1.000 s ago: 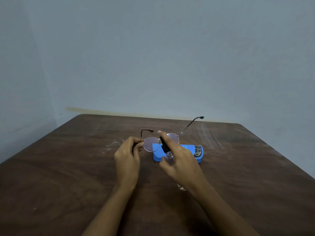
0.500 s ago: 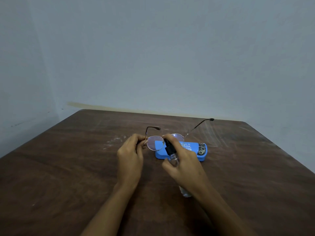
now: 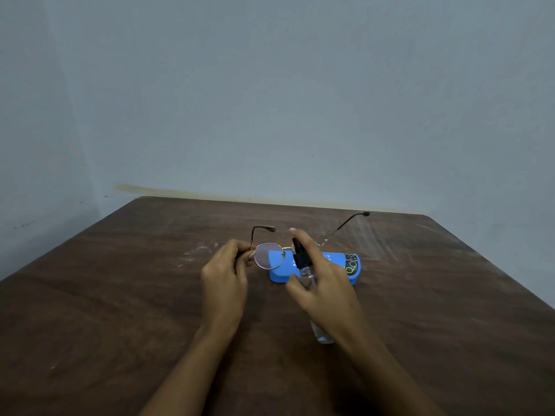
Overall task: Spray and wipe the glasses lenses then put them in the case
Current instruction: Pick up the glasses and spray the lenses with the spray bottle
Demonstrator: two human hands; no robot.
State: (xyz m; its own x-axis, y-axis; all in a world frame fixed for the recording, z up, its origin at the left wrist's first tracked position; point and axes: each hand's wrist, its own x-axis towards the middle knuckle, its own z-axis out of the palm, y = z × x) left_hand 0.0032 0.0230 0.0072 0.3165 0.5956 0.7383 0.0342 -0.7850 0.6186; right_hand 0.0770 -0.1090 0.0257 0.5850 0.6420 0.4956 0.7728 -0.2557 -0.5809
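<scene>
My left hand [image 3: 223, 273] pinches the thin metal-framed glasses [image 3: 268, 256] at the left hinge and holds them up above the table, temples unfolded and pointing away. My right hand [image 3: 322, 291] grips a small clear spray bottle [image 3: 301, 262] with a black nozzle, its index finger raised over the top. The nozzle sits close to the lenses, near the bridge. The bottle's clear bottom shows below my palm. The right lens is mostly hidden behind my right hand. A blue glasses case [image 3: 339, 267] lies shut on the table just behind the glasses.
The brown wooden table [image 3: 120, 310] has faint white smudges at the far left and far right. Pale blue walls stand right behind its far edge and along the left side.
My right index finger has lifted off the nozzle top after pressing it down half a second ago. The glasses and bottle stay in nearly the same place.
</scene>
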